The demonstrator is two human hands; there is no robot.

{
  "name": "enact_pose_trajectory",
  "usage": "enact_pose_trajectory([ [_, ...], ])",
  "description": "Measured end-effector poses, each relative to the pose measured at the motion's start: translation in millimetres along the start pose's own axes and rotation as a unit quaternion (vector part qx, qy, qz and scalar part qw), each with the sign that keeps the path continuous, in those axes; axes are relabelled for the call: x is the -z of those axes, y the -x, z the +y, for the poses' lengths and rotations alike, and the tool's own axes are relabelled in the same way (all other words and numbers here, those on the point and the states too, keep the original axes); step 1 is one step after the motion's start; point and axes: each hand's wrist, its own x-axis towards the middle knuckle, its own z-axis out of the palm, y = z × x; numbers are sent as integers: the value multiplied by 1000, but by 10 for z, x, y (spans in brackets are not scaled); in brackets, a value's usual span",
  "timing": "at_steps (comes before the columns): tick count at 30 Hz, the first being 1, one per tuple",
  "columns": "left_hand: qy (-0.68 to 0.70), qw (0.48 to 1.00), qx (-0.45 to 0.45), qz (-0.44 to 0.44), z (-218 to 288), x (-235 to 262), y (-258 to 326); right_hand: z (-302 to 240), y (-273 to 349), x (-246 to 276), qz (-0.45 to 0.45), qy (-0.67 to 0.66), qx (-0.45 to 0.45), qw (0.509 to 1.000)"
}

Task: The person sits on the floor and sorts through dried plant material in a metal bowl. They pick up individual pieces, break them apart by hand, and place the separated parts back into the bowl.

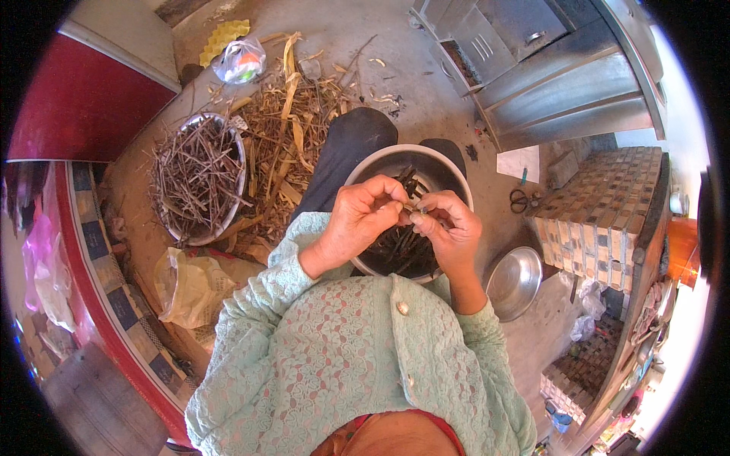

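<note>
A person in a pale green lace cardigan (pixel 334 357) sits over a concrete floor (pixel 426 91), seen from above, both forearms reaching forward from the lower edge.

Beyond the right hand, to its far right, stands a grey metal cabinet (pixel 563 76), and nearer on that side a low block faced with small square tiles (pixel 608 205). Well out to the left of the left hand runs a red-edged tiled ledge (pixel 99 281).

Ahead and left of the left hand lies a loose heap of dry brown stalks and strips (pixel 296 129), and just beside it a round metal basin heaped with thin dark twigs (pixel 196 178). Below that, close to the left elbow, sits a crumpled yellowish plastic bag (pixel 188 285).

Directly under both hands rests a round grey metal bowl (pixel 380 163) on the person's lap, holding dark slender stems (pixel 399 247). An upturned shiny steel bowl (pixel 514 283) lies on the floor just right of the right forearm.

The left hand (pixel 361 220) and right hand (pixel 449 228) meet over the bowl, fingertips drawn together. Between them they pinch one thin dark stem (pixel 411 204), the left from its left end and the right from its right, thumbs pressed against forefingers.

A pair of scissors (pixel 519 201) lies on the floor beyond the right hand.
</note>
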Motion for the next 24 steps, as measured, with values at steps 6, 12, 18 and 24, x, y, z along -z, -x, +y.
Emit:
enact_pose_trajectory([
  [6, 78, 997, 6, -8, -14, 6, -5, 19, 0, 35, 0, -84, -21, 996],
  [12, 92, 996, 13, -18, -8, -6, -4, 20, 3, 92, 7, -99, -35, 994],
  [18, 97, 995, -2, -25, -41, 34, -11, 31, 12, 143, 45, -99, -33, 994],
  [24, 162, 987, 8, -11, -23, 76, -22, 17, 4, 230, 63, -125, -57, 989],
])
